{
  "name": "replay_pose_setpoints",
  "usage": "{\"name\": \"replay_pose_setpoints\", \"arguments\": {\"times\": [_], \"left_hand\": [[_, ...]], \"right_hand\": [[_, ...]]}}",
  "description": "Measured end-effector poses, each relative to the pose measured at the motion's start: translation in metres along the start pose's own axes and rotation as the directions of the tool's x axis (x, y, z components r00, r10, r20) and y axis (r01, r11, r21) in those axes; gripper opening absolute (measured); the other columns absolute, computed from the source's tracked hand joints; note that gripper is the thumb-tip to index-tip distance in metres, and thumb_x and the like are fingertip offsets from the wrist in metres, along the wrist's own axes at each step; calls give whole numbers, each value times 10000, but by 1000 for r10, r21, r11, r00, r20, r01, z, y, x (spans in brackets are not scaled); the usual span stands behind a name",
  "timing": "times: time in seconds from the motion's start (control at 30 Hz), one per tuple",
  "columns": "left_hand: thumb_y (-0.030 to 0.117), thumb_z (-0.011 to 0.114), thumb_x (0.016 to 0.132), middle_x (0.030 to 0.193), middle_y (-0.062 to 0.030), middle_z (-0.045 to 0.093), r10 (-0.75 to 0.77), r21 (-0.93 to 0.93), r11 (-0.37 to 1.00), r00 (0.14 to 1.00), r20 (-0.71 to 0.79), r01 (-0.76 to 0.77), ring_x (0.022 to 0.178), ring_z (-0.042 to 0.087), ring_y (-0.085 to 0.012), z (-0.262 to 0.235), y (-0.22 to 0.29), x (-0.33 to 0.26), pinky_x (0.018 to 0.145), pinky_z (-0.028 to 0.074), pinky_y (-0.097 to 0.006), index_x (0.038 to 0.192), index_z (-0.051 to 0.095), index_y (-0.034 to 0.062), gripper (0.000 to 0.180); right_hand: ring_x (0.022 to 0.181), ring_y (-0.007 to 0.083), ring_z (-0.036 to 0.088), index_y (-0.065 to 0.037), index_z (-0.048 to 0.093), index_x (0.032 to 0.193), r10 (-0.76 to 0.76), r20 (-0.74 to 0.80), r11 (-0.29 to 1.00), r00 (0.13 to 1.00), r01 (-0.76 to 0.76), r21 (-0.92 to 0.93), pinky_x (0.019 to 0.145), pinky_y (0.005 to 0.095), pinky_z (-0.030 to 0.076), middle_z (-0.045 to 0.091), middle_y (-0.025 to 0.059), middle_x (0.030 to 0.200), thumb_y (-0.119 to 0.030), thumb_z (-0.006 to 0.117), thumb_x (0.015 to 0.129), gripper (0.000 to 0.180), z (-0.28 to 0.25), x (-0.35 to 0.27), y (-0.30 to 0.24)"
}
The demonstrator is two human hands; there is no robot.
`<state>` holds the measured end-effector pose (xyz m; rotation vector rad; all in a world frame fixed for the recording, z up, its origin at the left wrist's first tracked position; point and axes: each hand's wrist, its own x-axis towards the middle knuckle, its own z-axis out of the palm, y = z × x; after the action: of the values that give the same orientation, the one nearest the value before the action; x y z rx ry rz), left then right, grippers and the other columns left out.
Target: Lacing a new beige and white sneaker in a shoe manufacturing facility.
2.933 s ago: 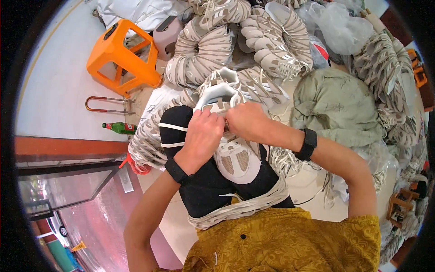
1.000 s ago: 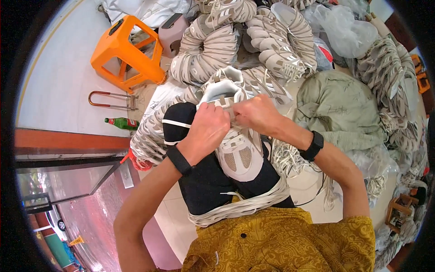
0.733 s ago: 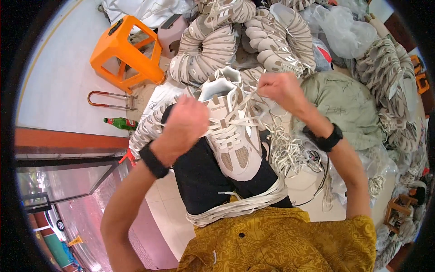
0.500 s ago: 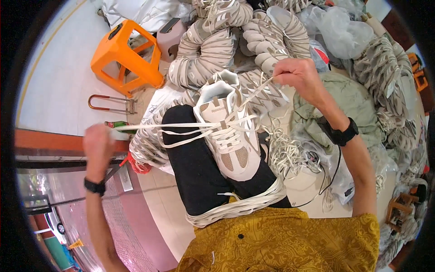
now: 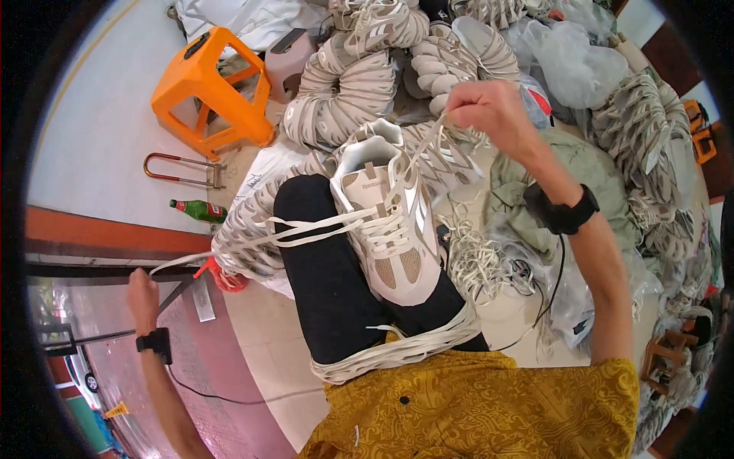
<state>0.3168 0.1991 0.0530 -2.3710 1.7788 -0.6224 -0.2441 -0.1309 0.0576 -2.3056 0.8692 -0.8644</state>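
A white and beige sneaker [image 5: 396, 279] lies on my thighs, its toe toward me. Cream lacing runs across its tongue. Far out to the left, my left hand [image 5: 143, 300] is closed on one end of a shoelace [image 5: 306, 228] that stretches over my black trouser leg. Up and to the right of the shoe's opening, my right hand [image 5: 489, 111] pinches another stretch of lace, which rises from the eyelets. A bundle of loose cream laces [image 5: 405, 352] lies across my lap, near my mustard shirt.
Strung-together shoe uppers [image 5: 340, 99] pile up ahead. An orange stool [image 5: 210, 96] and a green bottle [image 5: 200, 210] stand or lie at left. Right of my legs are tangled laces [image 5: 482, 256], a green cloth [image 5: 581, 168] and plastic bags [image 5: 577, 65].
My left hand has moved down and outward with its lace, uncovering the green bottle. My right hand has shifted slightly up and left. The loose loops over the shoe's lacing have drawn through.
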Motion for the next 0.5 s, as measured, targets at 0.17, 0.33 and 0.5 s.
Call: {"name": "replay_pose_setpoints", "arguments": {"times": [0.17,0.33,0.5], "left_hand": [[73,521,734,799,-168,531,-281,133,956,948,151,263,738,518,-362,-24,-15,0,629,410,-427,797,468,27,94],[89,595,721,946,-156,552,53,-495,868,998,25,-33,879,536,-313,-26,108,35,768,429,-354,1006,522,8,305],[9,600,669,826,-97,557,434,-724,481,852,-294,-495,777,538,-248,-58,304,83,712,440,-320,909,574,64,247]], "right_hand": [[495,136,512,-28,601,675,190,102,981,977,-192,9,490,262,398,535,58,537,-144,596,642,120,5,2,13],[492,132,513,-32,603,663,127,74,982,989,-136,130,478,269,394,535,56,532,-151,593,639,122,22,10,11],[523,219,549,-75,615,667,-82,-15,994,996,81,-68,485,318,414,568,82,579,-198,581,651,129,40,40,13]]}}
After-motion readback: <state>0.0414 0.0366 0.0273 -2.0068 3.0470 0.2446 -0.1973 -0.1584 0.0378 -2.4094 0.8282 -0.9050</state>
